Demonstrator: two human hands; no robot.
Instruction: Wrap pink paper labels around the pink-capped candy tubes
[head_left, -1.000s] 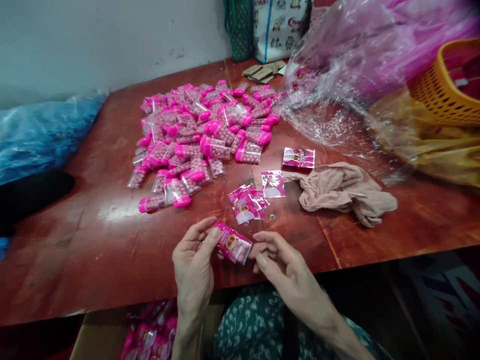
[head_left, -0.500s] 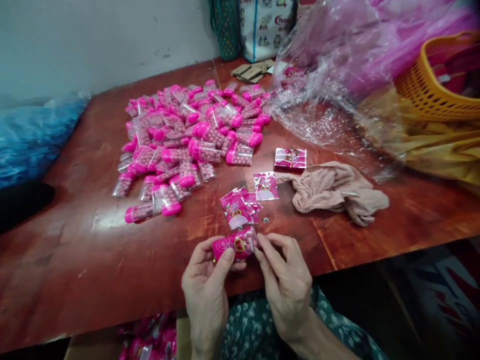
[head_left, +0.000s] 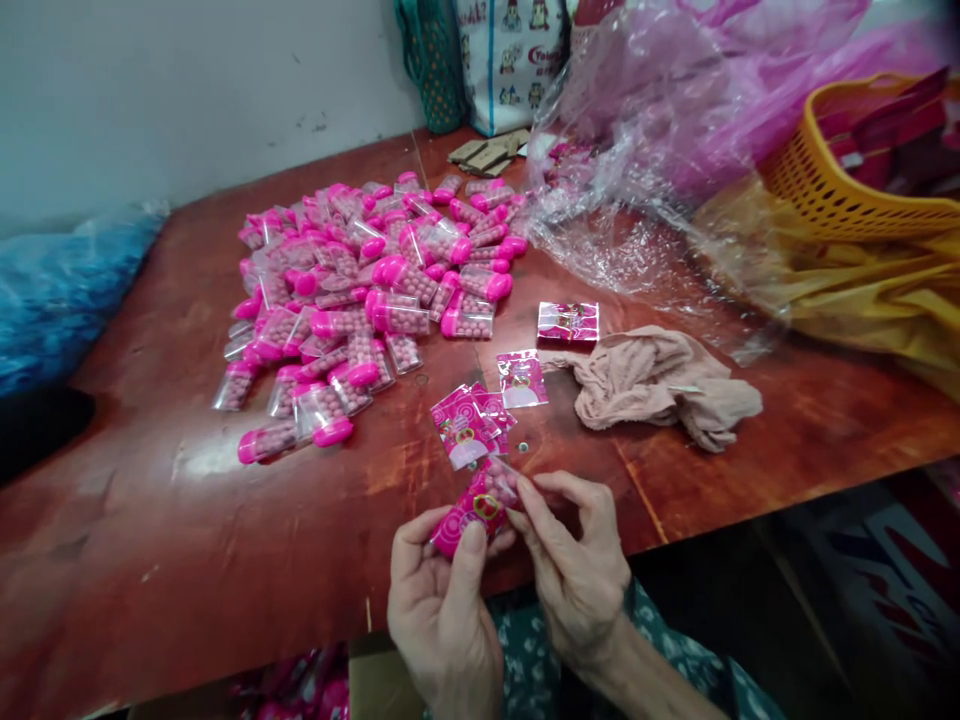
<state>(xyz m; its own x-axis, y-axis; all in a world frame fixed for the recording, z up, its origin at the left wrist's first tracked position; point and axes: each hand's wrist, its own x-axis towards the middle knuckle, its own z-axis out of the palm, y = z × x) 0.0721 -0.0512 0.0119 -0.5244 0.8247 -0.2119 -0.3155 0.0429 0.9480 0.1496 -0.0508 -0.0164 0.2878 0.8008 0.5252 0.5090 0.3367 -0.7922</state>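
Between my two hands is a small clear candy container (head_left: 491,497) of pink balls, partly covered by a printed pink label sleeve. My left hand (head_left: 450,605) is closed round its lower left part, thumb pressed on the label. The thumb and fingertips of my right hand (head_left: 581,565) pinch the other end, where the balls show through; the exact grip point is partly hidden. Just beyond lie several loose pink labels (head_left: 461,425) and a single label (head_left: 523,378). A stack of labels (head_left: 568,322) sits farther back.
Many pink-capped candy containers (head_left: 337,265) are heaped at the back left. To the right are a crumpled beige cloth (head_left: 649,385), clear plastic film (head_left: 600,225) and a yellow basket (head_left: 795,165). A blue bagged bundle (head_left: 67,290) lies left. Below the table edge, a box holds pink items (head_left: 300,690).
My left hand has shifted slightly right and down, turning the container so its clear end points more up and away. My right hand keeps its pinch. The view has shifted slightly.
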